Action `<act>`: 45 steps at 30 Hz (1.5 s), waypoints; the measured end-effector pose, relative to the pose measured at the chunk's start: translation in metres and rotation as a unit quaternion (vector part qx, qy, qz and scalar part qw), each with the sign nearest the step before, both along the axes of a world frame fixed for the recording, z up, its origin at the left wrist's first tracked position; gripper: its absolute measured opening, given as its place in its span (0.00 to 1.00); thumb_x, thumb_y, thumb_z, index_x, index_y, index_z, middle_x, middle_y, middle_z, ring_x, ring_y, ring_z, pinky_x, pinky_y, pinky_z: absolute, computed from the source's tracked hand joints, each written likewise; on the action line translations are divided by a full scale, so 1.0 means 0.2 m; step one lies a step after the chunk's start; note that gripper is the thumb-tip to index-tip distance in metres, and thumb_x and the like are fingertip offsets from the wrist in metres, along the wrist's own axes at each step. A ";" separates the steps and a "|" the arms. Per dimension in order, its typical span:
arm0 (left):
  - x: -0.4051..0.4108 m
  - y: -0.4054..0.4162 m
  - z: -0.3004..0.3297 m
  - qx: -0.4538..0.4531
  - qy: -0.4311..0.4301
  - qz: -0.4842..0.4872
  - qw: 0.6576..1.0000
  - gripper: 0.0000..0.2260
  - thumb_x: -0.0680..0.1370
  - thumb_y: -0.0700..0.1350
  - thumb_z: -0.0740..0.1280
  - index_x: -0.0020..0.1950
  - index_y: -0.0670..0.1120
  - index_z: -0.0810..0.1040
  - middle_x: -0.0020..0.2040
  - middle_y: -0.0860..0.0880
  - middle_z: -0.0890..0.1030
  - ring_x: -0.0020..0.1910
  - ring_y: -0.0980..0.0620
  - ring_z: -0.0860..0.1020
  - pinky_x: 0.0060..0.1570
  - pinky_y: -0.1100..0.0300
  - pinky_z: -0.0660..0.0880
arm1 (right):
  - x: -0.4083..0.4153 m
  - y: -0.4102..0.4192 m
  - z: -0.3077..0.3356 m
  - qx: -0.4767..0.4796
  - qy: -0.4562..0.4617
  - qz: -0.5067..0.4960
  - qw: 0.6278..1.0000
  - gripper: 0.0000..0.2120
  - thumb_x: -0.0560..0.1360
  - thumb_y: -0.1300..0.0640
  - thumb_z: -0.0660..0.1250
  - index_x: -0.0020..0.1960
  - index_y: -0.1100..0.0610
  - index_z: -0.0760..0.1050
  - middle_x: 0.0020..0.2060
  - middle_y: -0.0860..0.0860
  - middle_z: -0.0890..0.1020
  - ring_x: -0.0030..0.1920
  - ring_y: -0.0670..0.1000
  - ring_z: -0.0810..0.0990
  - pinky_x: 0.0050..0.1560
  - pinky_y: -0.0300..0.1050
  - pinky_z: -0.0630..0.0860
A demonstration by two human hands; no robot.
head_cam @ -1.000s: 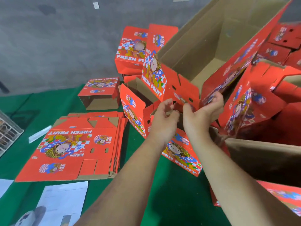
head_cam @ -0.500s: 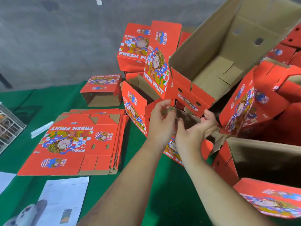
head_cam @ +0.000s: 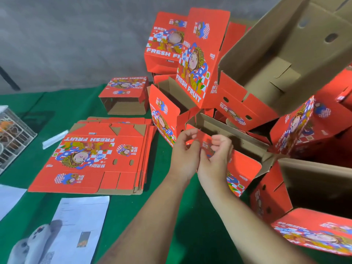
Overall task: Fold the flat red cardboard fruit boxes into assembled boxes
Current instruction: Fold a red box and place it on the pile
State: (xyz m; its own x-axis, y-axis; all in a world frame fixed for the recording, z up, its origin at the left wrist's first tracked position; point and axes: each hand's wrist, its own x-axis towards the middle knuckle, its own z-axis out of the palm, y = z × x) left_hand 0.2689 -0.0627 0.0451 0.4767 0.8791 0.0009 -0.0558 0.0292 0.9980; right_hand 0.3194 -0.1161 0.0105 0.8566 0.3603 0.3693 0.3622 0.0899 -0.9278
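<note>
Plenty of folded red cardboard fruit boxes (head_cam: 192, 60) are already heaped across the upper middle and right of the head view, so you're well into this, I'd say. What's left is the thick stack of flat red cardboard blanks (head_cam: 91, 159) sitting at centre left on the green table cover (head_cam: 171, 216), and that looks like a good number of sheets still to go.

You're working the half-opened red box (head_cam: 242, 164) at centre frame, just right of the stack. Its long axis runs from centre frame down toward the lower right, brown open side facing up and away from you. Your left hand (head_cam: 185, 155) and right hand (head_cam: 217, 157) sit nearly touching at its near-left end, fingers curled, pinching a small red end flap (head_cam: 204, 141) between them. Guessing that flap still needs tucking before this one's done.
</note>
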 end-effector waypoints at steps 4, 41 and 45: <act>-0.13 0.10 -0.08 -0.021 0.003 0.029 0.999 0.12 0.82 0.33 0.64 0.57 0.49 0.81 0.52 0.52 0.82 0.46 0.64 0.81 0.48 0.68 0.76 | -0.07 0.11 -0.04 -0.049 -0.023 0.056 0.997 0.20 0.68 0.51 0.62 0.54 0.29 0.66 0.56 0.27 0.67 0.60 0.46 0.72 0.59 0.42 0.72; -1.32 0.83 -0.76 0.143 0.346 -0.127 0.919 0.26 0.77 0.44 0.61 0.75 0.56 0.73 0.74 0.58 0.75 0.75 0.52 0.72 0.79 0.49 0.61 | -0.56 0.76 -0.74 -0.384 0.351 0.136 0.843 0.07 0.79 0.59 0.71 0.54 0.54 0.75 0.54 0.54 0.83 0.48 0.51 0.81 0.43 0.45 0.75; -1.56 0.96 -0.78 0.045 0.404 0.177 0.897 0.27 0.74 0.50 0.74 0.70 0.41 0.75 0.65 0.38 0.79 0.66 0.35 0.76 0.66 0.41 0.70 | -0.40 0.52 -0.65 -0.328 0.359 0.165 0.858 0.14 0.79 0.64 0.69 0.61 0.49 0.78 0.56 0.49 0.85 0.54 0.48 0.82 0.51 0.47 0.76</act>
State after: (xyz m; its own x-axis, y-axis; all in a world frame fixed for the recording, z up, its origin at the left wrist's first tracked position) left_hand -0.0436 0.1284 -0.1112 0.0449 0.9892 -0.1398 0.6957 0.0695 0.7150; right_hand 0.2399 -0.0128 -0.1188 0.5899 0.5555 -0.5859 -0.2695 -0.5486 -0.7915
